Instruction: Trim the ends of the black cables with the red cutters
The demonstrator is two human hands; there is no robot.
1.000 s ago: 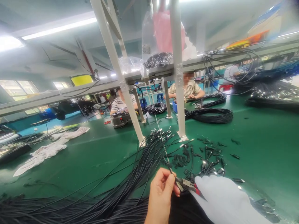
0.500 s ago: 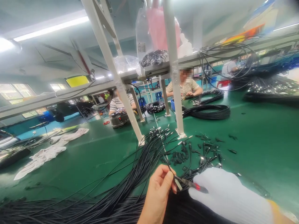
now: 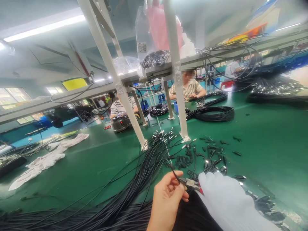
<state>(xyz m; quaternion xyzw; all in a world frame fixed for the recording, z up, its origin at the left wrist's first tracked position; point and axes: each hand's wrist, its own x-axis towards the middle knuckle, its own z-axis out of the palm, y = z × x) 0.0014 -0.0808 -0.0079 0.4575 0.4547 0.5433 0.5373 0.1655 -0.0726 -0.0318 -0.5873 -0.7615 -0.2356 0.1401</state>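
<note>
My bare left hand [image 3: 168, 195] pinches a black cable [image 3: 171, 165] close to its end between thumb and fingers. In a white glove, my right hand [image 3: 228, 202] is closed around a pair of pliers [image 3: 191, 183] with red on the handles. The pliers' jaws meet the cable end at my left fingertips; the end itself is mostly hidden there. Left of my hands a thick bundle of black cables [image 3: 141, 173] runs over the green table. Just beyond my hands lie small black plastic pieces [image 3: 183, 161] and cut-off connectors [image 3: 214, 160].
White shelf posts [image 3: 176, 80] stand on the green table [image 3: 271, 141]. Coiled black cables [image 3: 214, 114] lie behind them. A crumpled white cloth [image 3: 50, 157] is at left. Two people sit across the table, one in a striped shirt [image 3: 185, 91]. More black scraps [image 3: 267, 205] lie at right.
My right hand has turned, so the pliers' jaws now show broadside at the cable end. The metal tip seen earlier at my left fingers is now largely hidden. The view has shifted slightly.
</note>
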